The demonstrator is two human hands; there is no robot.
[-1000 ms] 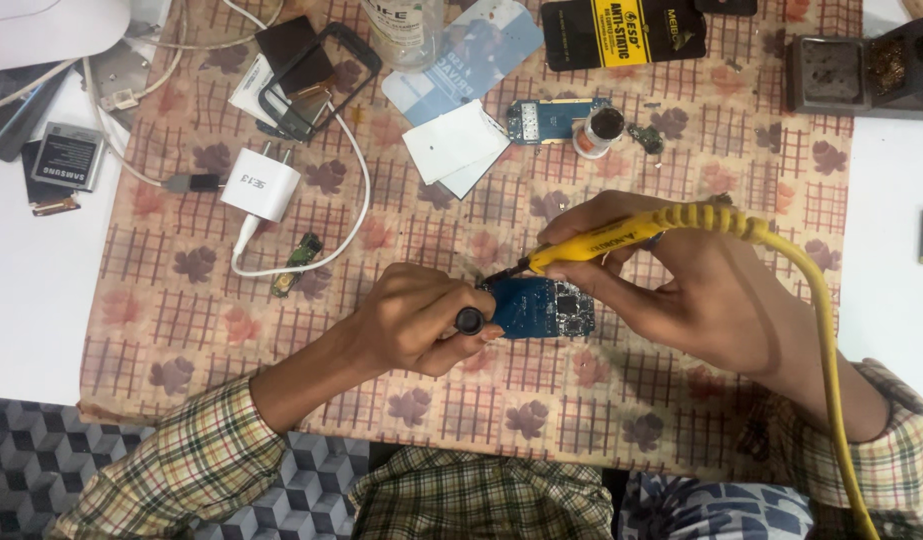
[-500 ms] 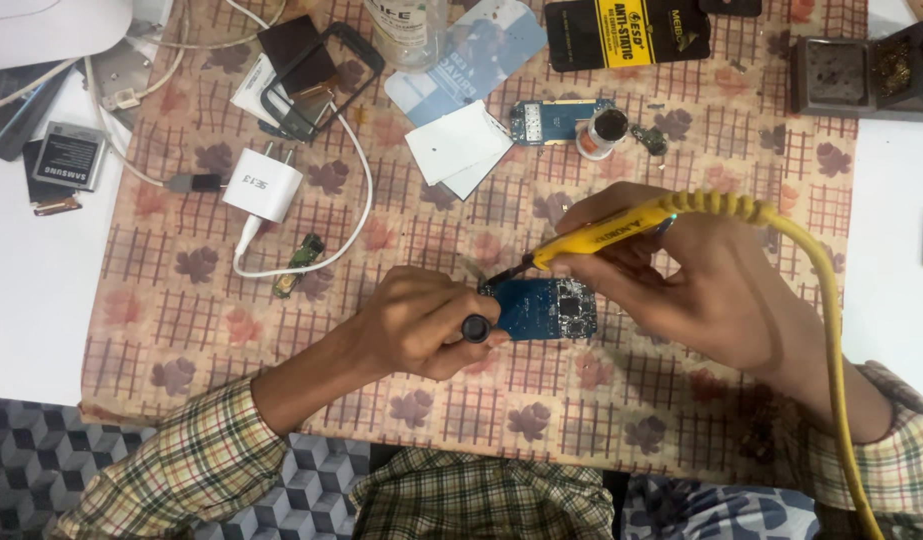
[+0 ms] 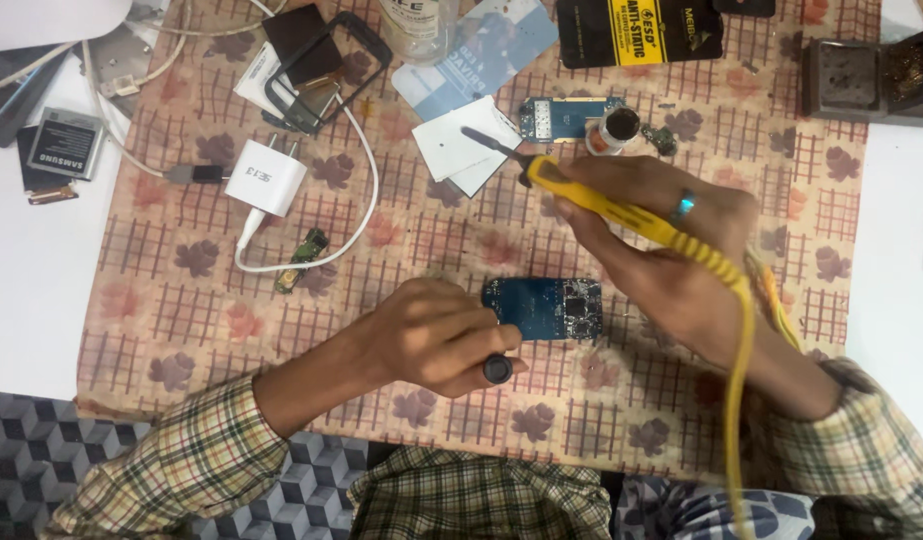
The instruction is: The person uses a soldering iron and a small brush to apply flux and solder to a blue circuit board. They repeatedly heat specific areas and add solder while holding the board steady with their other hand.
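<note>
A blue circuit board (image 3: 544, 308) lies on a patterned paper sheet (image 3: 401, 250). My left hand (image 3: 436, 335) rests at the board's left edge, fingers curled and touching it, with a black ring-like piece at the fingers. My right hand (image 3: 671, 255) grips a yellow-handled soldering iron (image 3: 601, 205). Its dark tip (image 3: 478, 138) is raised and points up-left over a white card (image 3: 468, 152), away from the board. A yellow cable (image 3: 741, 380) trails down from the handle past my right wrist.
A white charger (image 3: 266, 177) with its cable, a second small blue board (image 3: 561, 118), a small round pot (image 3: 614, 128), a black phone frame (image 3: 316, 60), a battery (image 3: 61, 145) and a dark stand (image 3: 871, 75) lie around the sheet.
My right hand has lifted the soldering iron off the blue board and swung its tip up toward the white card. My left hand stays at the board.
</note>
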